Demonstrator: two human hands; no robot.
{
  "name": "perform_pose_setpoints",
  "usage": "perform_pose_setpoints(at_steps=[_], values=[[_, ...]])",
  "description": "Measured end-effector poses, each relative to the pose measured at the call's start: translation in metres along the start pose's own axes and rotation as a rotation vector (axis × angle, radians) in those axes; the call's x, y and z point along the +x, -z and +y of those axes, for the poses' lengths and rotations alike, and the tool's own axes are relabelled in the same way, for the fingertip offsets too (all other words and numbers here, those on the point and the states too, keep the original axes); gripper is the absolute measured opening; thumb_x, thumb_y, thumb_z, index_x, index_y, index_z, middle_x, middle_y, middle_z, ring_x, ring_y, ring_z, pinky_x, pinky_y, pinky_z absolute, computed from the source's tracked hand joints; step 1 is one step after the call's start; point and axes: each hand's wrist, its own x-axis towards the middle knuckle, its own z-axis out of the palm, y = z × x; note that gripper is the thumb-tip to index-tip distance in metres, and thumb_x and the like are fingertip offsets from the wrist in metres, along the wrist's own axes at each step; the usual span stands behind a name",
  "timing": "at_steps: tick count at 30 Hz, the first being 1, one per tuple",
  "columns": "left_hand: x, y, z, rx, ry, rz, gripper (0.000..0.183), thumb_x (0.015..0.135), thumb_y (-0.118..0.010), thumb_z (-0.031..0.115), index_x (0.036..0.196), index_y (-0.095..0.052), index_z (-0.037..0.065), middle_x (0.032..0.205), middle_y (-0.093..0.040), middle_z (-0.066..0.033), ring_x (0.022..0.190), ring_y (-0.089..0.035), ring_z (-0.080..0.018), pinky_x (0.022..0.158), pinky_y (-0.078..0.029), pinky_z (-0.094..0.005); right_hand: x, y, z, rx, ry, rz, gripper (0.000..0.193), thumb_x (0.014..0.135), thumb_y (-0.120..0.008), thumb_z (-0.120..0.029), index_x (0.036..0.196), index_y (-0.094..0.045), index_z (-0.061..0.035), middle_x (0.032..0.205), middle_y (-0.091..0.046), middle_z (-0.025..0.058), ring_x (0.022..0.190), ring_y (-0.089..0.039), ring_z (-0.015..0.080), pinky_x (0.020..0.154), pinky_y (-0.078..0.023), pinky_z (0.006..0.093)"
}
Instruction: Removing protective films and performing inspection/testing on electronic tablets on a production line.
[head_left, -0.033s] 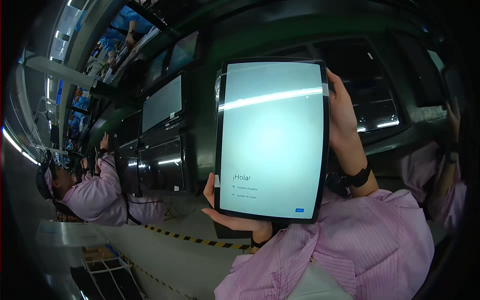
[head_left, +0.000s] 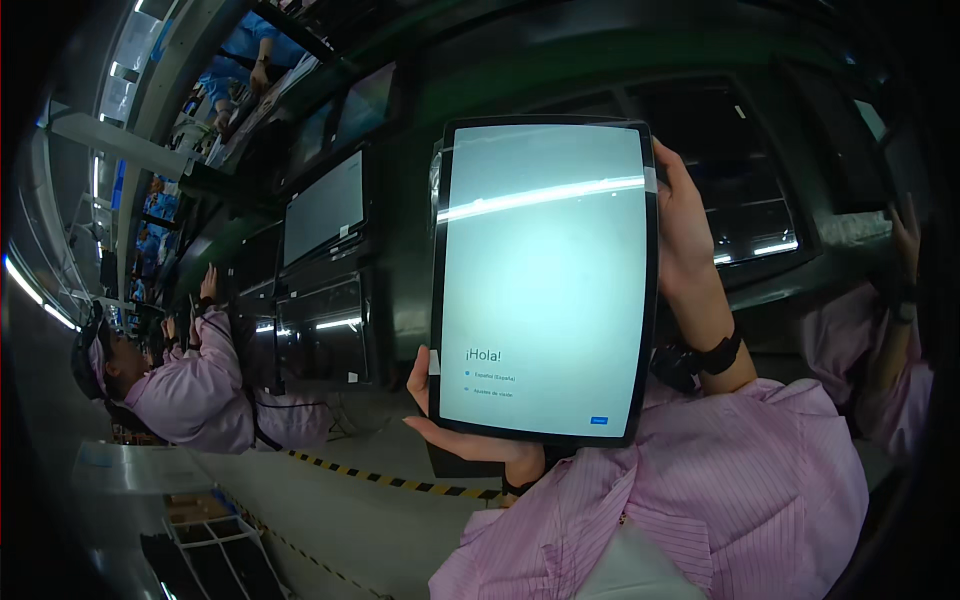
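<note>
Upright in front of me is a tablet (head_left: 545,290) with a black border, its screen lit pale and showing a welcome page. A bright lamp reflection crosses the upper part of the screen, and clear film shows at its edges. My left hand (head_left: 465,440) grips the lower left corner, its other fingers partly hidden behind. Along the upper right edge, my right hand (head_left: 684,225) is wrapped round the tablet, fingertips out of sight at the back. Small pale tabs stick to both side edges.
Dark tablets (head_left: 320,325) and one with a lit screen (head_left: 325,208) lie on the green bench to the left. More dark panels (head_left: 710,170) are behind at the right. A co-worker in pink (head_left: 200,390) is at the left. Striped tape (head_left: 390,480) marks the floor.
</note>
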Motion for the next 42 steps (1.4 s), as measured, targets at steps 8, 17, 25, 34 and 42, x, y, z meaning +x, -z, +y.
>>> perform_pose_setpoints(at_steps=[8, 17, 25, 34, 42], values=[[0.002, 0.004, -0.004, -0.004, -0.008, 0.001, 0.059, 0.095, -0.018, 0.049, 0.116, -0.047, 0.002, 0.104, -0.058, -0.0131, 0.098, -0.059, -0.0227, 0.085, -0.051, -0.036, 0.0, -0.002, 0.001, -0.018, -0.004, -0.011, 0.058, 0.092, -0.036, -0.047, 0.108, -0.057, 0.0039, 0.101, -0.062, 0.0141, 0.093, -0.058, 0.0202, 0.087, -0.045, 0.0309], [0.004, 0.014, 0.0, -0.025, -0.044, -0.144, 0.058, 0.096, -0.019, 0.045, 0.123, -0.045, 0.001, 0.113, -0.055, -0.0178, 0.104, -0.057, -0.0267, 0.087, -0.052, -0.0391, -0.002, -0.007, 0.003, 0.058, -0.02, 0.044, 0.054, 0.092, -0.039, -0.047, 0.1, -0.061, 0.0022, 0.089, -0.065, 0.0107, 0.082, -0.061, 0.0174, 0.077, -0.049, 0.0282], [0.001, 0.003, -0.002, 0.061, -0.002, -0.061, 0.057, 0.096, -0.02, 0.045, 0.122, -0.047, 0.002, 0.115, -0.055, -0.0185, 0.103, -0.057, -0.0282, 0.087, -0.051, -0.039, 0.001, -0.001, -0.001, 0.126, -0.04, -0.003, 0.051, 0.092, -0.039, -0.045, 0.099, -0.062, -0.0002, 0.091, -0.065, 0.0106, 0.082, -0.061, 0.0179, 0.077, -0.049, 0.029], [0.004, 0.022, 0.002, 0.13, 0.596, -0.392, 0.035, 0.095, -0.044, 0.021, 0.119, -0.05, -0.003, 0.108, -0.058, -0.0132, 0.081, -0.062, -0.0182, 0.068, -0.051, -0.0299, 0.039, 0.029, -0.038, -0.337, -0.133, 0.015, 0.06, 0.09, -0.05, -0.046, 0.128, -0.044, -0.001, 0.124, -0.051, 0.0116, 0.112, -0.048, 0.0218, 0.095, -0.038, 0.0352], [0.003, -0.002, -0.013, 0.699, 0.611, -0.682, 0.051, 0.09, -0.057, 0.014, 0.136, -0.037, 0.006, 0.059, -0.059, -0.0051, 0.044, -0.053, -0.0078, 0.039, -0.038, -0.0201, 0.11, 0.062, -0.069, -1.009, -0.146, 0.132, 0.068, 0.088, -0.054, -0.041, 0.137, -0.033, 0.0007, 0.144, -0.028, 0.0094, 0.131, -0.026, 0.0173, 0.109, -0.013, 0.0287]])
